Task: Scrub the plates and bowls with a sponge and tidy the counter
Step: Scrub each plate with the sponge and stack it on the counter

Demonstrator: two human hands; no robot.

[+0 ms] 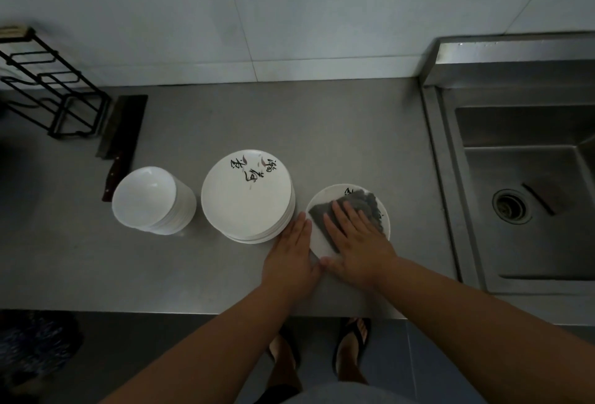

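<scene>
Both forearms are reaching forward, wrists close together. The left hand [289, 258] is lying flat, fingers straight; the right hand [357, 242] is pressing down, fingers spread.

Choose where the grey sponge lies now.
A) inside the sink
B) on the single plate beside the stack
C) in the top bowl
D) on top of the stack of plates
B: the right hand presses the grey sponge flat on the single plate, which sits to the right of the stack of plates.
</scene>
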